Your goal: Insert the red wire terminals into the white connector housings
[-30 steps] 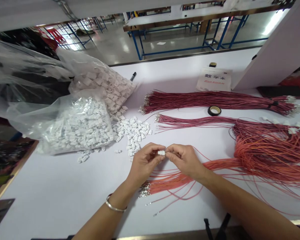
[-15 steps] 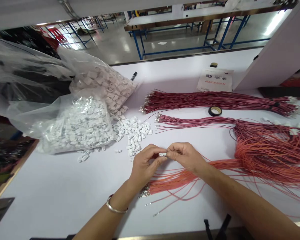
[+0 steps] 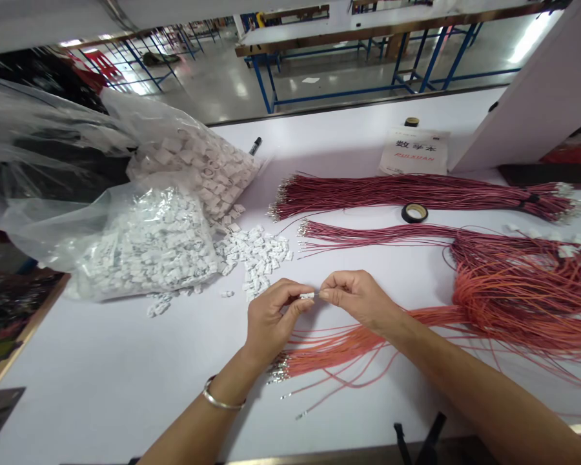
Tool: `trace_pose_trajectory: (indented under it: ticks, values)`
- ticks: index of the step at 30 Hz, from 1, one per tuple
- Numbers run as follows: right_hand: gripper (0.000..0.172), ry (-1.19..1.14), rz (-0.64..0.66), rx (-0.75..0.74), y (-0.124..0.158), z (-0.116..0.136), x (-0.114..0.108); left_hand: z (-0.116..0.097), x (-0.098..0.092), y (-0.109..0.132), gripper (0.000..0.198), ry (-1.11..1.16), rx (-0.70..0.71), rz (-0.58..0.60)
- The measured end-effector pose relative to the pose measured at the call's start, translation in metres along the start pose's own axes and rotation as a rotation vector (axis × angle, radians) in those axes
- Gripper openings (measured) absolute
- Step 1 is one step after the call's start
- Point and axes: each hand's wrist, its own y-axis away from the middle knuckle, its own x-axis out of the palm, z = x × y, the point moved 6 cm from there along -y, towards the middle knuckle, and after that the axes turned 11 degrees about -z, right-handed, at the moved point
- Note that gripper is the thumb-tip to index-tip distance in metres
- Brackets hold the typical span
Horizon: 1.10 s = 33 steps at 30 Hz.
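Thumb and fingers of my left hand [image 3: 272, 318] pinch a small white plastic connector housing [image 3: 307, 296]. Facing it, my right hand [image 3: 361, 298] is closed in a pinch on a thin wire [image 3: 318, 294], whose short end shows between the fingertips and the housing. The rest of that wire is mostly hidden by the hand. Below both hands lies a bundle of orange wires [image 3: 329, 355] with metal terminals at its left end. A pile of loose white housings [image 3: 259, 255] lies beyond my left hand.
Clear bags of white housings [image 3: 150, 245] and larger pale parts [image 3: 198, 168] stand at left. Dark red wire bundles [image 3: 368, 192] stretch across the back, near a black tape roll [image 3: 414, 213]. Tangled wires [image 3: 513, 290] cover the right side. A marker [image 3: 255, 146] and printed booklet [image 3: 415, 152] lie farther back.
My hands have drawn slightly apart, so a small gap with the wire end shows between them. The whole view has shifted a little.
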Motion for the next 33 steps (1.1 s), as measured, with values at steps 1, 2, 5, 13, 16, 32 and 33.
trace_pose_trajectory:
  ticks: [1,2,5,13,16,32,33]
  values:
    - [0.024,0.005,-0.004,-0.007,0.0,0.001,0.0,0.0,0.0,-0.001,0.006,-0.003,0.001,-0.002]
    - [0.023,0.011,-0.009,-0.016,0.0,0.003,-0.001,0.001,0.0,-0.001,0.005,-0.002,-0.007,-0.004]
    - [0.022,0.035,-0.037,-0.037,0.001,0.005,-0.003,0.005,0.001,0.0,0.005,0.024,-0.079,-0.004]
    - [0.024,0.105,-0.033,-0.043,0.001,0.001,-0.003,0.004,0.005,-0.001,0.006,0.052,-0.045,0.037]
    - [0.023,0.189,-0.042,-0.082,0.004,0.003,-0.005,0.002,0.007,0.0,0.007,0.008,-0.003,0.053]
    - [0.02,0.089,-0.076,-0.17,0.005,0.014,-0.006,0.007,0.006,0.005,0.009,0.134,-0.314,0.0]
    - [0.02,0.085,-0.075,-0.165,0.005,0.014,-0.007,0.008,0.006,0.005,0.009,0.14,-0.322,-0.001]
